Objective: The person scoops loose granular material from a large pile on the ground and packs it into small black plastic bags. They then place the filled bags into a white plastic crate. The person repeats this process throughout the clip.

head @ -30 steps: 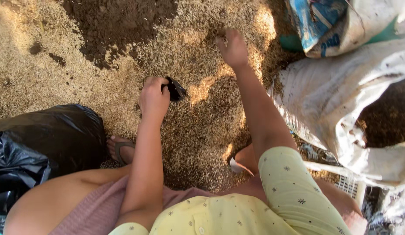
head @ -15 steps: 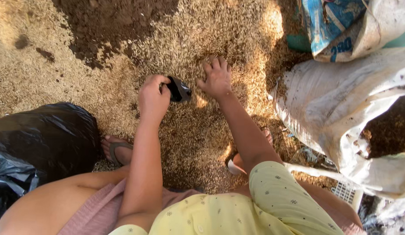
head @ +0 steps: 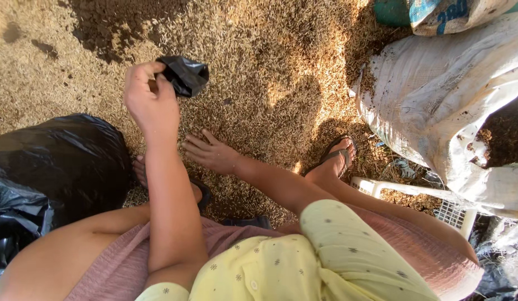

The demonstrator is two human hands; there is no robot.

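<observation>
Ahead, left hand (head: 153, 103) grips small black bag (head: 185, 74); husk floor (head: 259, 61) open.

Right hand (head: 214, 154) drawn back from the far grain to near the foot; left hand (head: 152, 100) lifted the small black bag (head: 183, 74) higher.

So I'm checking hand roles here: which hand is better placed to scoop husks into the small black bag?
Probably the right hand: it lies open and empty, low over the husks. The left hand is raised, gripping the small black bag.
</observation>
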